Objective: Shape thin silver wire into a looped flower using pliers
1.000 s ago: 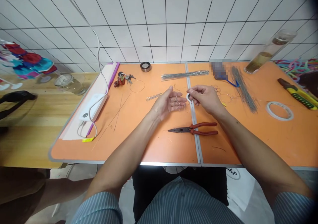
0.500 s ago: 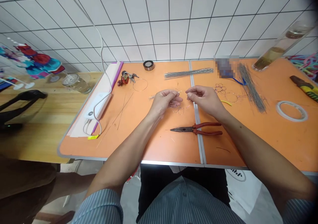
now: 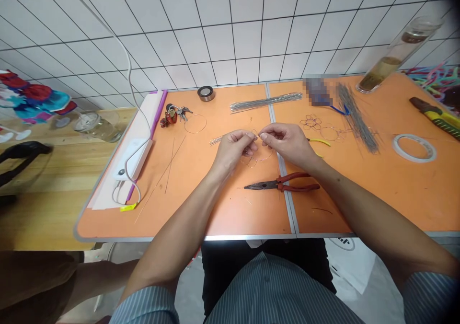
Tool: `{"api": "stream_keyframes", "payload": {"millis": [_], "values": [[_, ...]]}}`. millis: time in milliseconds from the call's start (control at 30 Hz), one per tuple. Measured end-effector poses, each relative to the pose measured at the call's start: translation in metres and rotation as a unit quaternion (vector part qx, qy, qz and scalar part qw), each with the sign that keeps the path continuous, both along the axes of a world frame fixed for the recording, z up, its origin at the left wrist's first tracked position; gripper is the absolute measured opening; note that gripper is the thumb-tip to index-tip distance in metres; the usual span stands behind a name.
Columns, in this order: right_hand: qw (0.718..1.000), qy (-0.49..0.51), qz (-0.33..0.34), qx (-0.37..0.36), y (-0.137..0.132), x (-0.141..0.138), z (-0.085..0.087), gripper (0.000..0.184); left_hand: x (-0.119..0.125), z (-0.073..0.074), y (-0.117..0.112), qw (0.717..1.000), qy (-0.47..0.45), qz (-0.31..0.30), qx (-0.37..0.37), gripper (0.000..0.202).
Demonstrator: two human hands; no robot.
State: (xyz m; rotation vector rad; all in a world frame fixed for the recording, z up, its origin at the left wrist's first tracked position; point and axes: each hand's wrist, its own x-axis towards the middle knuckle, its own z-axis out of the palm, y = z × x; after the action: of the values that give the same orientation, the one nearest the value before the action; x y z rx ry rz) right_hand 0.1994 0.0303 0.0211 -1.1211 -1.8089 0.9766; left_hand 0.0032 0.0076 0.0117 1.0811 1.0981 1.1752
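Observation:
My left hand [image 3: 233,147] and my right hand [image 3: 285,143] meet over the middle of the orange table [image 3: 223,204], fingertips almost touching. Both pinch a thin looped wire piece [image 3: 256,157] that hangs between and below them. Each hand's fingers are curled closed on the wire. Red-handled long-nose pliers [image 3: 283,185] lie on the table just in front of my hands.
A bundle of straight wires [image 3: 266,102] lies behind my hands, a second, darker bundle [image 3: 355,118] to the right. Finished wire flowers [image 3: 316,122], a tape ring [image 3: 413,147], a yellow knife [image 3: 436,118], a tilted bottle [image 3: 395,58], keys [image 3: 176,113], a black tape roll [image 3: 206,93] and a white charger [image 3: 131,158] surround them.
My left hand turned from palm-up and open to closed on the wire. Both hands drew together until the fingertips nearly met. The white strip in my right hand is no longer seen.

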Motion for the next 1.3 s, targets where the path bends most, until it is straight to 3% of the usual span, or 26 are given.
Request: {"api": "stream_keyframes", "payload": {"millis": [233, 467, 800, 1100, 1300], "values": [[0.999, 0.013, 0.001, -0.044, -0.002, -0.002, 0.005, 0.018, 0.002, 0.002, -0.004, 0.998, 0.043, -0.017, 0.037, 0.025], [0.998, 0.019, -0.025, -0.062, -0.004, -0.001, 0.008, 0.015, 0.001, 0.0, -0.004, 0.999, 0.012, -0.025, 0.019, 0.014], [0.997, 0.02, -0.034, -0.063, -0.003, -0.002, 0.004, 0.018, 0.006, 0.0, -0.006, 0.999, 0.004, -0.008, 0.032, 0.014], [0.998, 0.015, -0.021, -0.061, -0.005, -0.005, 0.002, 0.016, 0.007, -0.008, -0.003, 0.998, 0.026, 0.023, 0.046, 0.027], [0.998, 0.016, -0.031, -0.058, -0.005, -0.011, 0.0, 0.016, 0.01, -0.007, -0.007, 0.995, 0.048, 0.05, 0.071, 0.02]]}}
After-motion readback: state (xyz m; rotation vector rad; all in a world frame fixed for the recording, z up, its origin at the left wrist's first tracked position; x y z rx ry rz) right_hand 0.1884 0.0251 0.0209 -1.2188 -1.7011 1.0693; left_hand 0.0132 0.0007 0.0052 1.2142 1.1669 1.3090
